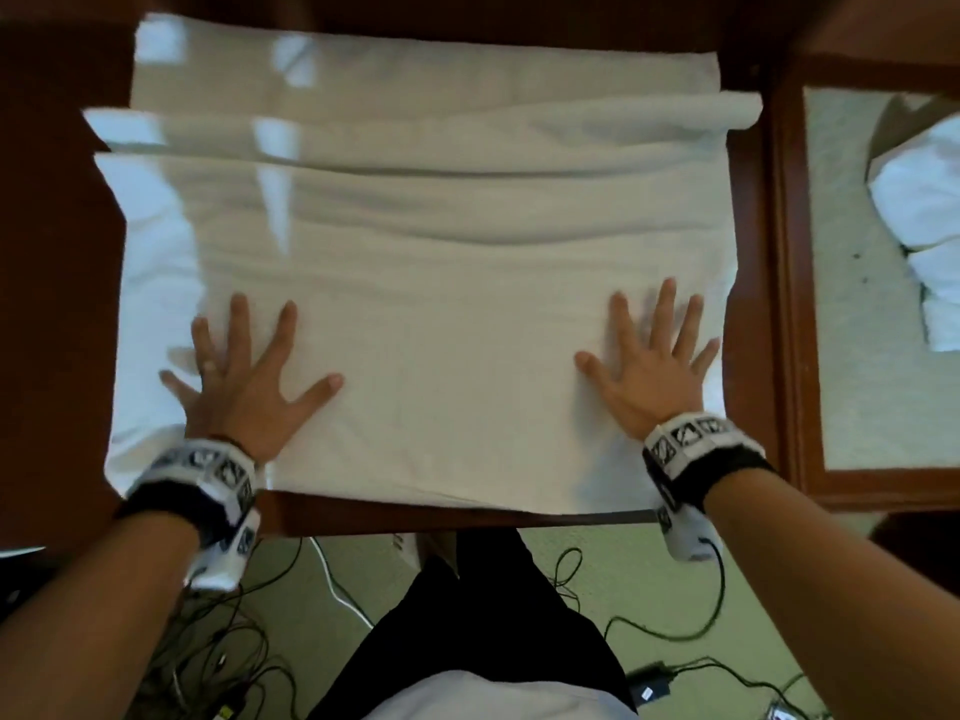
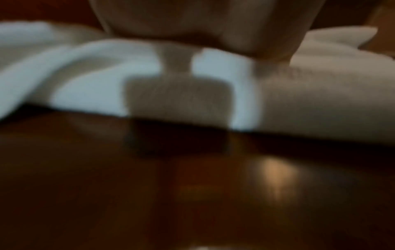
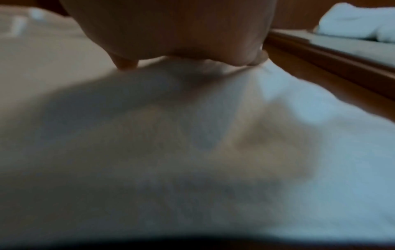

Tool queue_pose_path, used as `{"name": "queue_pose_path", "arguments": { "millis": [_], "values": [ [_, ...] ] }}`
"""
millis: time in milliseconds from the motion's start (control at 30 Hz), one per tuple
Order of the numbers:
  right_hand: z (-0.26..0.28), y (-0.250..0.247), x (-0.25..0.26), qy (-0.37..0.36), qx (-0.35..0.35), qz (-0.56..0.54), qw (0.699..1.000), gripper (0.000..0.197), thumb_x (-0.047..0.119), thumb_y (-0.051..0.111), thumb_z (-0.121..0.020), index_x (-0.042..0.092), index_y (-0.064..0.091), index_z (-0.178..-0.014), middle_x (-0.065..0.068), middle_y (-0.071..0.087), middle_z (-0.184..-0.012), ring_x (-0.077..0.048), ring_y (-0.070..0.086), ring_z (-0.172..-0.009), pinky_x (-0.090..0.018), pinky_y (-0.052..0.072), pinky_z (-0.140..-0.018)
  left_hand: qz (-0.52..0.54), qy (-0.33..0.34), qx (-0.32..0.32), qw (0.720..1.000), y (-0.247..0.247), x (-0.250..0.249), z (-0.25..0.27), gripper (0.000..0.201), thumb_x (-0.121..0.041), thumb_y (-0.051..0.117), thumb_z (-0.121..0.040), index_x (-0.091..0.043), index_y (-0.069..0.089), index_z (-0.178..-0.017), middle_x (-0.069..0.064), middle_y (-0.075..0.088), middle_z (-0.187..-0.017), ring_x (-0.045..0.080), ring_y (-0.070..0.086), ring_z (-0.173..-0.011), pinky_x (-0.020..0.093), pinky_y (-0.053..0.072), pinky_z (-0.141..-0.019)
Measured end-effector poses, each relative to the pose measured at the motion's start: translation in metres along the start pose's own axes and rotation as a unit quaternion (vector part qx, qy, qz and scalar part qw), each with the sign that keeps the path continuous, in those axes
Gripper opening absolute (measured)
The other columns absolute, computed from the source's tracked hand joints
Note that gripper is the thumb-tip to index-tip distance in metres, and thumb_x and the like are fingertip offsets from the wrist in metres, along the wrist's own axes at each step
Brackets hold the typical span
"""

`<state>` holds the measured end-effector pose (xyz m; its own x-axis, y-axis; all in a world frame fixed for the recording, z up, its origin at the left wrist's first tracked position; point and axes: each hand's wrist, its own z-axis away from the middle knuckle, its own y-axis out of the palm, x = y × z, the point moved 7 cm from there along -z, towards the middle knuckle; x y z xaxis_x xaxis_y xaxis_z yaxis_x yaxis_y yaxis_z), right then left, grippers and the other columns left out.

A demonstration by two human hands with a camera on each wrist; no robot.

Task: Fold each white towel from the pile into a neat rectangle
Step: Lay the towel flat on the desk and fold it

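A large white towel (image 1: 441, 283) lies spread over the dark wooden table (image 1: 57, 252), with long folds running across its far half. My left hand (image 1: 244, 371) lies flat on its near left part with fingers spread. My right hand (image 1: 654, 361) presses flat on the near right part, fingers spread too. In the left wrist view the towel (image 2: 310, 101) ends at a folded edge on the table (image 2: 192, 194), under my palm (image 2: 203, 22). In the right wrist view the towel (image 3: 171, 152) fills the frame below my palm (image 3: 171, 28).
A pile of white towels (image 1: 930, 220) sits on a second, glass-topped table (image 1: 862, 314) to the right; the pile (image 3: 359, 22) also shows in the right wrist view. Cables (image 1: 670, 626) and a black power brick (image 1: 649, 683) lie on the green floor below the near table edge.
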<state>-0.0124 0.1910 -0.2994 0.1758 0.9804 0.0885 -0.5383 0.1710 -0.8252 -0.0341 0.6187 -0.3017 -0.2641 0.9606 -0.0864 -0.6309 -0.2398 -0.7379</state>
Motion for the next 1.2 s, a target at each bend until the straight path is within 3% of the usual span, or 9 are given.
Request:
{"name": "queue_pose_path", "arguments": {
  "millis": [200, 400, 567, 633, 700, 767, 833, 1033, 1200],
  "values": [
    [-0.005, 0.014, -0.013, -0.012, 0.022, 0.006, 1.000, 0.084, 0.085, 0.021, -0.084, 0.050, -0.021, -0.148, 0.002, -0.039, -0.156, -0.037, -0.033, -0.144, -0.070, -0.006, -0.114, -0.018, -0.023, 0.008, 1.000, 0.024, 0.008, 0.005, 0.090, -0.097, 0.012, -0.071, -0.059, -0.040, -0.133, -0.013, -0.050, -0.149, 0.032, -0.031, -0.148, 0.076, 0.000, -0.112],
    [-0.006, 0.001, -0.006, -0.014, -0.040, -0.002, 0.999, 0.081, 0.077, 0.025, -0.090, 0.041, -0.009, -0.154, 0.000, -0.028, -0.161, -0.034, -0.023, -0.148, -0.068, 0.000, -0.116, 0.000, 0.009, -0.074, 0.997, 0.017, -0.004, 0.013, 0.092, -0.091, 0.021, -0.079, -0.050, -0.018, -0.151, -0.008, -0.027, -0.164, 0.029, -0.020, -0.152, 0.070, -0.001, -0.115],
    [0.056, 0.047, -0.021, -0.040, 0.005, 0.001, 0.999, 0.078, 0.077, 0.023, -0.091, 0.046, -0.016, -0.152, 0.005, -0.037, -0.157, -0.029, -0.030, -0.146, -0.062, -0.009, -0.114, -0.045, 0.022, -0.029, 0.998, 0.079, 0.037, 0.058, 0.091, -0.090, -0.007, -0.076, -0.043, -0.023, -0.152, -0.005, -0.038, -0.159, 0.033, -0.018, -0.152, 0.073, 0.005, -0.114],
    [0.063, 0.042, -0.028, -0.039, -0.022, -0.061, 0.997, 0.075, 0.069, 0.031, -0.096, 0.040, -0.002, -0.156, 0.005, -0.026, -0.162, -0.025, -0.021, -0.150, -0.055, -0.007, -0.117, -0.057, 0.028, -0.031, 0.997, 0.083, 0.041, 0.064, 0.094, -0.088, -0.006, -0.077, -0.038, -0.017, -0.156, -0.002, -0.031, -0.162, 0.035, -0.013, -0.153, 0.072, 0.006, -0.113],
    [0.067, 0.023, -0.041, -0.011, -0.123, -0.167, 0.978, 0.064, 0.049, 0.044, -0.101, 0.024, 0.024, -0.156, -0.004, 0.002, -0.166, -0.024, 0.005, -0.152, -0.045, 0.007, -0.121, -0.056, 0.040, -0.043, 0.997, 0.080, 0.035, 0.065, 0.096, -0.088, 0.000, -0.079, -0.035, -0.005, -0.159, 0.000, -0.020, -0.166, 0.035, -0.008, -0.153, 0.070, 0.004, -0.114],
    [0.079, 0.007, -0.073, 0.061, -0.234, -0.226, 0.944, 0.047, 0.029, 0.052, -0.101, 0.010, 0.048, -0.143, -0.015, 0.033, -0.155, -0.033, 0.031, -0.141, -0.038, 0.026, -0.115, -0.069, 0.068, -0.059, 0.994, 0.082, 0.022, 0.065, 0.095, -0.087, 0.004, -0.080, -0.036, 0.001, -0.159, 0.000, -0.014, -0.167, 0.036, -0.005, -0.153, 0.069, 0.003, -0.115],
    [0.087, 0.008, -0.107, 0.148, -0.257, -0.222, 0.929, 0.035, 0.023, 0.053, -0.097, 0.006, 0.060, -0.127, -0.020, 0.050, -0.135, -0.040, 0.046, -0.123, -0.039, 0.036, -0.101, -0.067, 0.066, -0.071, 0.993, 0.084, 0.012, 0.062, 0.094, -0.089, 0.002, -0.079, -0.039, -0.001, -0.158, 0.000, -0.016, -0.167, 0.036, -0.007, -0.153, 0.069, 0.003, -0.115],
    [0.098, 0.038, -0.140, 0.245, -0.127, -0.238, 0.931, 0.033, 0.035, 0.062, -0.093, 0.011, 0.060, -0.116, -0.015, 0.062, -0.116, -0.036, 0.058, -0.107, -0.037, 0.044, -0.085, -0.045, 0.033, -0.106, 0.993, 0.090, 0.006, 0.059, 0.095, -0.091, -0.005, -0.075, -0.042, -0.011, -0.156, 0.001, -0.022, -0.166, 0.033, -0.014, -0.153, 0.071, 0.001, -0.114],
    [0.117, 0.018, -0.133, 0.262, -0.181, -0.241, 0.917, 0.018, 0.026, 0.058, -0.088, 0.010, 0.064, -0.096, -0.014, 0.066, -0.098, -0.032, 0.053, -0.083, -0.031, 0.038, -0.072, -0.056, 0.026, -0.110, 0.992, 0.091, 0.007, 0.061, 0.088, -0.087, 0.007, -0.083, -0.041, -0.012, -0.156, 0.002, -0.019, -0.166, 0.036, -0.010, -0.153, 0.072, 0.004, -0.114]
  ]
}}
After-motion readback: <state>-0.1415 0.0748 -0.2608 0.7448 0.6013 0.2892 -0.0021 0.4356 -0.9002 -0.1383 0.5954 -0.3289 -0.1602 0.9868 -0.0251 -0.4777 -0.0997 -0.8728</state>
